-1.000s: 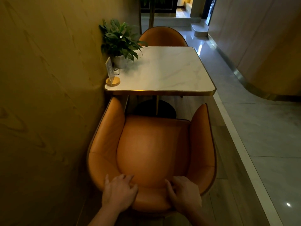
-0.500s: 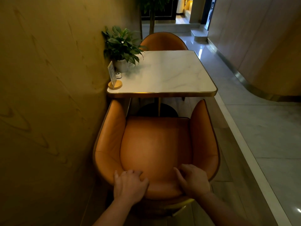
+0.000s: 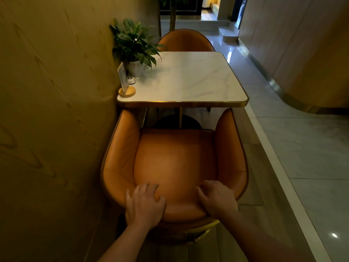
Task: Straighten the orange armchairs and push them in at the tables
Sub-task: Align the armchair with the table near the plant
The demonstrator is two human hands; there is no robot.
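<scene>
Head view: hands on armchair (image 3: 175, 161) back

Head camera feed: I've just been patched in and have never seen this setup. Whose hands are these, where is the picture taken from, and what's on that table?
No machine here: a person wears one wide-angle camera on the head, looking forward and down. The left hand and right hand rest on the backrest top of the near orange leather armchair, which faces a white marble table with a gold rim. On it, by the wall: a green potted plant, a clear sign on a round wooden base and a small white round object. A second orange armchair sits opposite.
</scene>
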